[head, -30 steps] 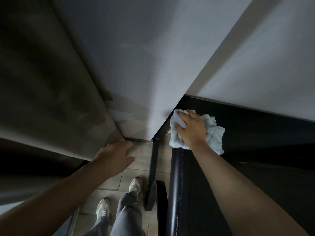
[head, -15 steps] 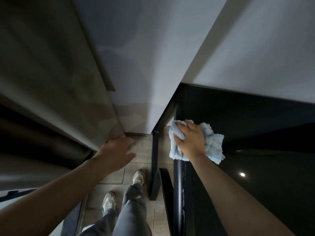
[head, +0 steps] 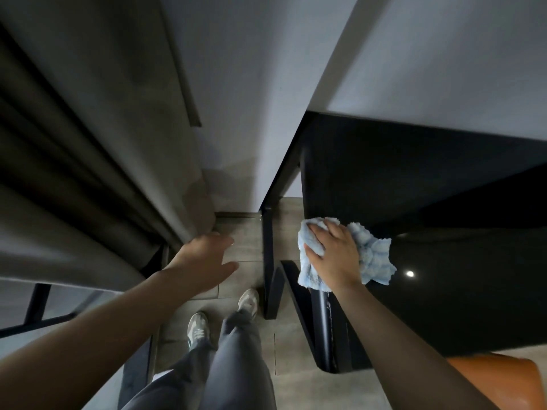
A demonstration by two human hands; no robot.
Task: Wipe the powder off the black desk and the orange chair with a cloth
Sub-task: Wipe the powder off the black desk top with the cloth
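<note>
our right hand [head: 336, 255] presses light-blue cloth [head: 370, 255] flat on black desk [head: 444, 291] edge | our left hand [head: 207, 258] open, empty, beside grey curtain [head: 88, 173]

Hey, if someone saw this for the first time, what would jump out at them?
The pale blue cloth stands out most, pressed by the right hand onto the left edge of the black desk. The left hand hangs open and empty over the tiled floor, beside a grey curtain. An orange chair peeks in at bottom right.
</note>
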